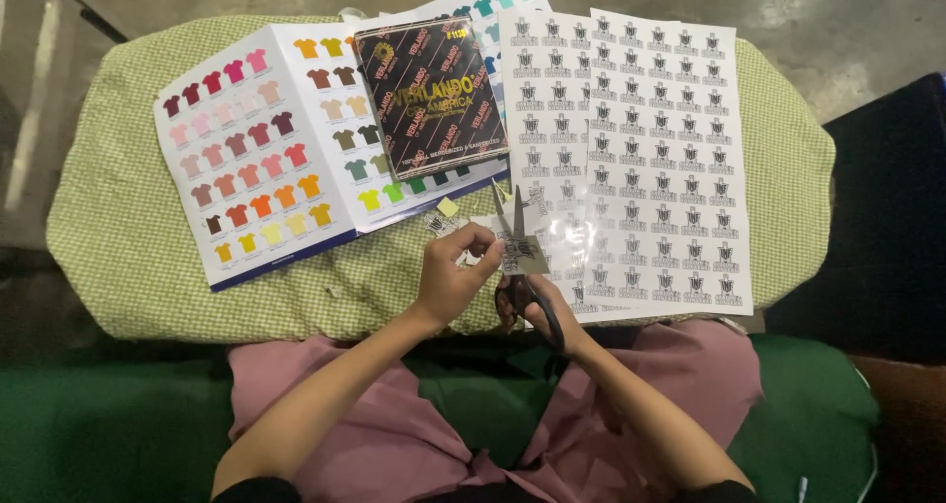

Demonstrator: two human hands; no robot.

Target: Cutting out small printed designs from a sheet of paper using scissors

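My right hand [545, 316] grips black-handled scissors [517, 237], blades pointing up and away from me. My left hand [455, 276] pinches a small clear sticker piece [522, 257] with a dark emblem, held against the blades. Both hands hover over the near edge of a green checked cushion [128, 257]. Just right of the hands lie two clear sheets [650, 158] printed with rows of small dark emblems.
An open colour chart booklet [256, 138] showing small shirt swatches lies at the left, with a dark glossy packet [431, 94] on top. Small cut scraps [445, 209] lie by the booklet's lower edge. My lap in pink cloth [394, 434] and a green seat [99, 424] are below.
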